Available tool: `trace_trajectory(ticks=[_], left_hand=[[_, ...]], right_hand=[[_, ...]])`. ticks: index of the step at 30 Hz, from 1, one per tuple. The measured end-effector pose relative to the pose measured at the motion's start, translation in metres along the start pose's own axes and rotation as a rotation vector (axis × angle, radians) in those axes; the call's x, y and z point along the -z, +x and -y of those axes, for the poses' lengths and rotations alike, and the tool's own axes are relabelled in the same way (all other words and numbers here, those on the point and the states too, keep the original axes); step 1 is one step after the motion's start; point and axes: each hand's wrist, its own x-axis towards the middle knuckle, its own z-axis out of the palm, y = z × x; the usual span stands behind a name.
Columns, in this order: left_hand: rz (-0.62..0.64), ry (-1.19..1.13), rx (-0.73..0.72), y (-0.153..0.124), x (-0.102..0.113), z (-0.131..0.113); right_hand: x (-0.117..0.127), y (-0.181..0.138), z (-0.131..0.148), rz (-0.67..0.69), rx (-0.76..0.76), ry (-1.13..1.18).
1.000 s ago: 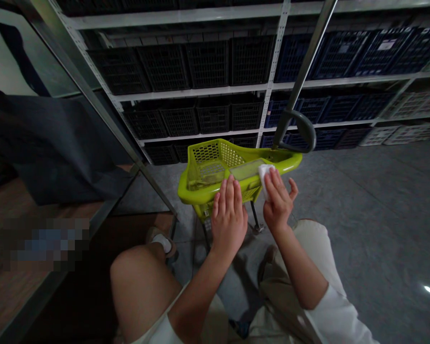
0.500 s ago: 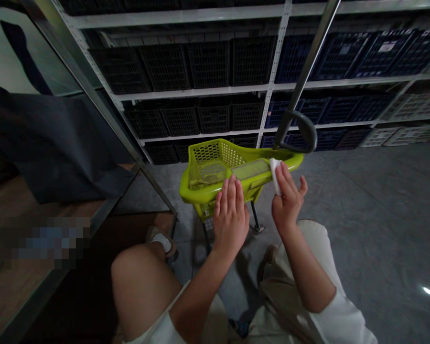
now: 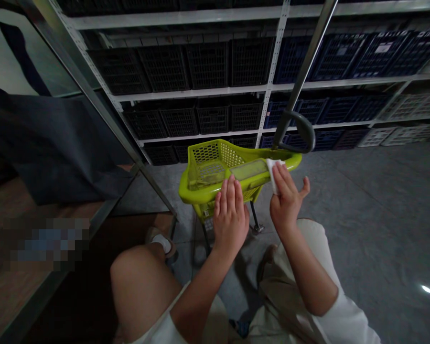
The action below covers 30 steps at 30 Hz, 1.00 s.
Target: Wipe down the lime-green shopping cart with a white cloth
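Counted one cart (image 3: 197,194), directly ahead of fingers. Found left hand (image 3: 231,220) laid on cart, fingers straight, gripping nothing; found right hand (image 3: 285,198) grasping one cloth (image 3: 274,177) against cart, beneath fingers.

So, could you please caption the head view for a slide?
Right hand holding a white cloth on the rim of a green shopping cart, left hand there too, plastic crates shelved behind.
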Motion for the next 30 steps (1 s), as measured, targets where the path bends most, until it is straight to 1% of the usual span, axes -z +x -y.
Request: trace_trajectory(ticks=[3,4,6,8,12,13,15,17,20,23,25,26,27,30], left_hand=[[-0.027,-0.003,0.006,-0.001,-0.002,0.0],[-0.036,-0.002,0.005,-0.001,-0.002,0.001],[-0.041,0.006,-0.001,-0.001,-0.002,0.003],[-0.035,0.014,-0.016,-0.001,0.0,0.005],[-0.04,0.016,-0.033,0.001,0.002,0.007],[-0.046,0.019,-0.038,0.002,0.003,0.007],[-0.068,0.028,-0.04,0.002,0.002,0.009],[-0.101,0.023,-0.027,0.001,0.001,0.012],[-0.165,-0.014,0.02,-0.003,0.001,0.02],[-0.227,-0.053,0.114,-0.005,0.009,0.024],[-0.23,-0.063,0.18,0.0,0.018,0.019],[-0.196,-0.059,0.178,0.004,0.022,0.014],[-0.152,-0.057,0.14,0.008,0.026,0.008],[0.021,-0.041,-0.081,0.022,0.029,-0.009]], right_hand=[[0.003,-0.007,0.029,0.121,0.212,0.098],[0.005,-0.008,0.035,0.146,0.264,0.121],[0.006,-0.008,0.032,0.15,0.299,0.129],[0.005,-0.003,0.011,0.124,0.259,0.094],[0.001,0.016,-0.044,0.021,0.111,0.033],[0.0,0.02,-0.052,0.006,0.089,0.036],[0.0,0.027,-0.058,-0.004,0.052,0.049],[0.001,0.031,-0.052,0.009,0.011,0.055],[0.005,0.028,-0.032,0.032,-0.022,0.058],[0.009,0.021,-0.013,0.071,0.008,0.058],[0.011,0.018,-0.002,0.106,0.035,0.058],[0.011,0.017,0.003,0.119,0.048,0.06],[0.011,0.016,0.008,0.13,0.061,0.062],[0.009,0.014,0.019,0.149,0.096,0.065]])
